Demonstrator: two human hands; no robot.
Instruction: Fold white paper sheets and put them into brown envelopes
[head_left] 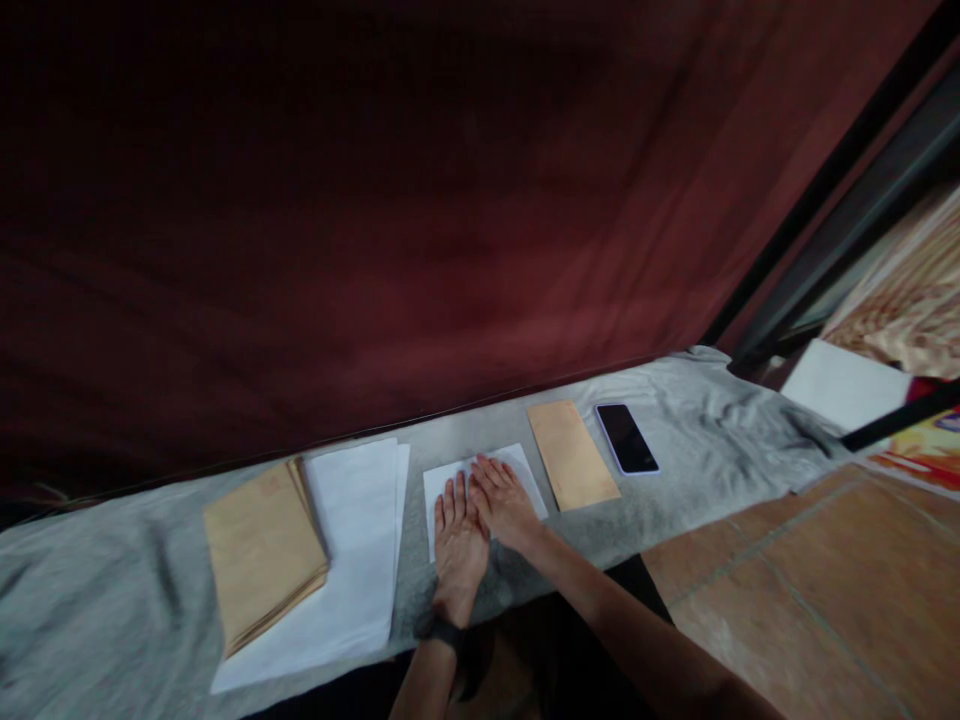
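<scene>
A white sheet of paper (529, 470), smaller than the stacked sheets, lies under both my hands on a grey cloth. My left hand (459, 540) rests flat on it with fingers stretched out and a dark band at the wrist. Beside it, my right hand (506, 503) also presses flat on the paper, its fingers extended and touching or slightly overlapping the left hand. Much of the sheet's middle is hidden by the hands. Just right of the paper lies a single brown envelope (574, 455).
At left, a stack of brown envelopes (262, 550) sits partly on large white sheets (360, 550). A phone (628, 438) lies right of the single envelope. The narrow grey cloth (697, 430) runs along a dark red wall (450, 250). Tiled floor (825, 590) shows at lower right.
</scene>
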